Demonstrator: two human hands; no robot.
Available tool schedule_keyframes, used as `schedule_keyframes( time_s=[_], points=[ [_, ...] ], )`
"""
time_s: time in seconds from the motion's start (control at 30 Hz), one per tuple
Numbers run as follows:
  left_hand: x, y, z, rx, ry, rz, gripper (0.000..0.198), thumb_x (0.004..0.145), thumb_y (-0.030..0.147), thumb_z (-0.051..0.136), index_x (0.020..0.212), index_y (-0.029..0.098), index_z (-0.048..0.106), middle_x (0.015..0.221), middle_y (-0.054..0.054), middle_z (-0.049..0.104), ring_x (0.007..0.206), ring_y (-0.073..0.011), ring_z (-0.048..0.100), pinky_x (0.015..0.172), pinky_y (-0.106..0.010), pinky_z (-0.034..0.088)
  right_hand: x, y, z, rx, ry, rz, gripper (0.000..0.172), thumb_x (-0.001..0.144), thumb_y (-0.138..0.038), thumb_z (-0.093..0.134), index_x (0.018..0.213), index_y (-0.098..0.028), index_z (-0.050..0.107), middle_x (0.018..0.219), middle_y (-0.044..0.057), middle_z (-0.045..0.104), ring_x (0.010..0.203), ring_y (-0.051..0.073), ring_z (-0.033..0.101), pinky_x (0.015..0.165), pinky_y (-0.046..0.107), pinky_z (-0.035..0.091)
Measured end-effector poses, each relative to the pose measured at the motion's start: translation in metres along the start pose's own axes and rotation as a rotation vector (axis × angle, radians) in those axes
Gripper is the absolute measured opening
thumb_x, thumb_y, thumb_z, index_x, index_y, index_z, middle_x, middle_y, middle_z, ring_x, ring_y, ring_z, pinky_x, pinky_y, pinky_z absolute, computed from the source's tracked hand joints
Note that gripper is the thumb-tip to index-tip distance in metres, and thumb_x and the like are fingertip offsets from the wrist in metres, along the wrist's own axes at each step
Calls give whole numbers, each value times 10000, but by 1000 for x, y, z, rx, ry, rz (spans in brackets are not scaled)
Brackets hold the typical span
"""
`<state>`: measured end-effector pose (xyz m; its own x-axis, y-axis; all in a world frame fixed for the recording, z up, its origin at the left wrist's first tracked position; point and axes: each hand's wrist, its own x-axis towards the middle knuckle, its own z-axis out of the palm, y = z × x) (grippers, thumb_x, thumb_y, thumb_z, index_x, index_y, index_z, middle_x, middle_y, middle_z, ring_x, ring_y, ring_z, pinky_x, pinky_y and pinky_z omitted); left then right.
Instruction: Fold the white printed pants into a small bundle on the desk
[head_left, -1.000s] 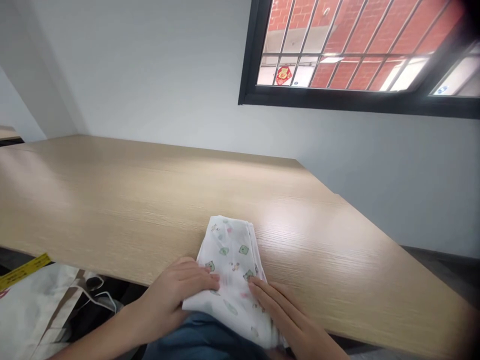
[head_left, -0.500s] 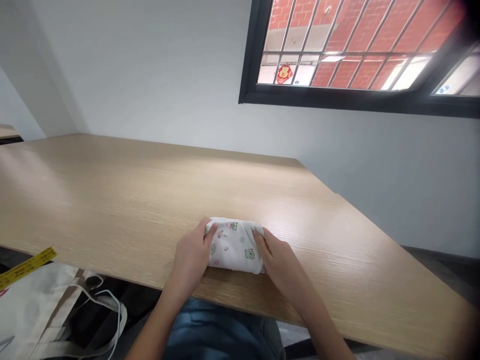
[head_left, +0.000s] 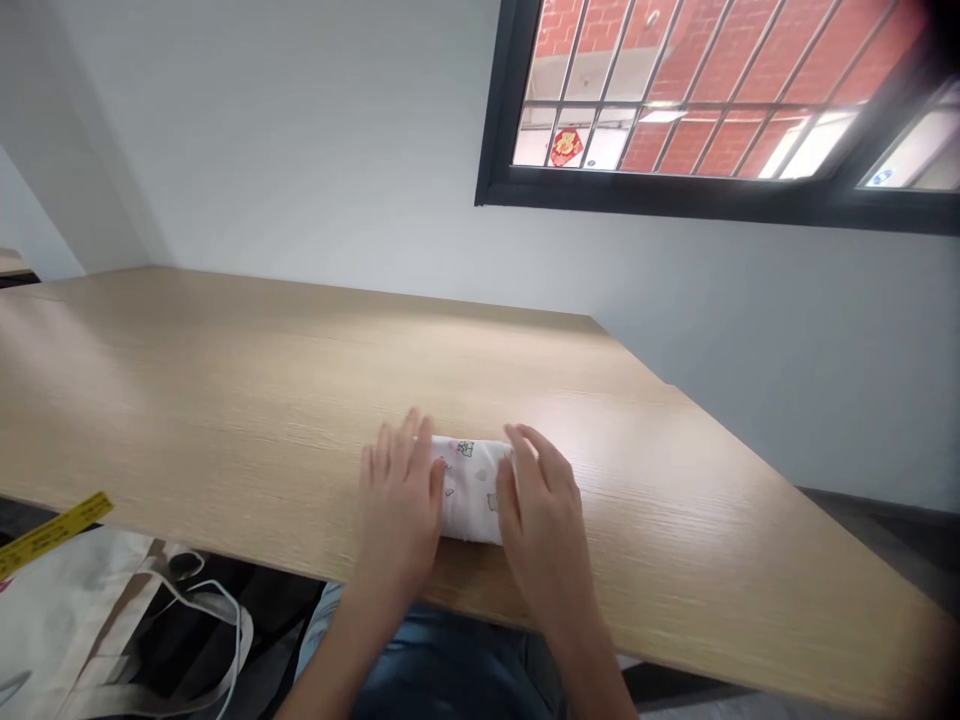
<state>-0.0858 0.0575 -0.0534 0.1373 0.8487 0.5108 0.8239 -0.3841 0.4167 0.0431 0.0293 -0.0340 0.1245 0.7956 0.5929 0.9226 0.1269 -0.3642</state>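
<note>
A small white cloth [head_left: 471,484] printed with little green figures lies folded into a compact bundle near the front edge of the wooden table [head_left: 225,400]. My left hand [head_left: 399,500] rests flat on the bundle's left part, fingers stretched forward. My right hand [head_left: 541,505] lies flat on its right part, fingers also extended. Only the strip of cloth between my hands shows.
A white tote bag [head_left: 82,620] with a thin white cord lies on the floor at the lower left, with a yellow strip [head_left: 52,533] beside it. A white wall and a barred window [head_left: 712,100] stand behind the table. My blue-jeaned lap [head_left: 450,670] is under the table edge.
The cloth hung over the table edge a second ago; it was folded up onto the table into a short bundle. Both hands moved forward and now lie flat on it.
</note>
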Motion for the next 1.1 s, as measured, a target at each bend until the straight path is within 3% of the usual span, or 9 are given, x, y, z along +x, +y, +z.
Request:
schedule_keyframes(
  time_s=[0.07, 0.17, 0.37, 0.47, 0.6, 0.73, 0.83, 0.97, 1.1],
  points=[
    [-4, -1, 1, -2, -158, 78, 433, 930, 321, 266, 1351, 241, 325, 1426, -46, 294, 1318, -308, 192, 1042, -551, 177, -6, -3, 5, -12, -120, -120, 372, 914, -267, 321, 1237, -193, 489, 1330, 82, 427, 1252, 291, 312, 1001, 549, 265],
    [-4, -16, -1, -45, -307, 64, 423, 928, 338, 267, 1327, 247, 371, 1394, -40, 357, 1288, -257, 288, 1039, -481, 250, -13, 4, 5, 20, -333, -140, 411, 927, -314, 323, 1303, -186, 431, 1392, 59, 349, 1297, 256, 255, 1045, 506, 254],
    [-1, -47, -13, -147, -194, -209, 471, 920, 378, 266, 1257, 99, 441, 1316, -126, 447, 1236, -226, 377, 1046, -421, 280, -24, 51, -25, 147, -297, 111, 531, 915, -459, 308, 1355, -163, 347, 1398, 88, 328, 1283, 252, 281, 1003, 440, 361],
    [9, -33, -14, -270, -232, -201, 502, 922, 422, 256, 1303, 123, 388, 1353, -110, 403, 1262, -211, 342, 1050, -402, 283, -30, 65, -36, 222, -309, 121, 559, 881, -469, 395, 1367, -206, 309, 1356, 93, 402, 1228, 265, 383, 939, 423, 434],
    [30, 0, -7, -276, -376, 9, 490, 916, 402, 296, 1331, 148, 355, 1393, -99, 339, 1302, -220, 264, 1051, -383, 277, -35, 65, -36, 238, -347, 29, 676, 797, -393, 534, 1381, -221, 238, 1305, 104, 457, 1147, 269, 475, 908, 425, 454],
    [39, 13, -2, -222, -438, 179, 415, 916, 310, 303, 1294, 167, 399, 1343, -95, 409, 1235, -240, 361, 1018, -410, 303, -34, 60, -29, 206, -327, -21, 648, 792, -260, 437, 1392, -187, 203, 1196, 106, 530, 1060, 247, 526, 855, 418, 479],
    [26, 7, -8, -214, -413, 131, 348, 896, 285, 341, 1212, 195, 458, 1206, -85, 522, 1112, -232, 466, 968, -396, 353, -25, 57, -22, 199, -305, 9, 586, 803, -177, 342, 1382, -194, 250, 1208, 85, 516, 1093, 217, 496, 898, 394, 453],
    [-16, 1, -18, -220, -366, -45, 331, 856, 300, 410, 1158, 182, 476, 1142, -93, 543, 1052, -251, 493, 901, -401, 407, -10, 52, -7, 83, -185, 65, 521, 824, -124, 296, 1331, -212, 377, 1173, 97, 510, 1119, 243, 452, 908, 426, 432],
    [-55, 10, -21, -287, -393, 96, 371, 822, 288, 463, 1183, 206, 485, 1172, -70, 545, 1056, -262, 482, 894, -416, 409, -2, 44, 5, -70, -126, 56, 534, 791, -80, 331, 1280, -246, 466, 1048, 132, 531, 1000, 292, 505, 790, 451, 473]
  ],
)
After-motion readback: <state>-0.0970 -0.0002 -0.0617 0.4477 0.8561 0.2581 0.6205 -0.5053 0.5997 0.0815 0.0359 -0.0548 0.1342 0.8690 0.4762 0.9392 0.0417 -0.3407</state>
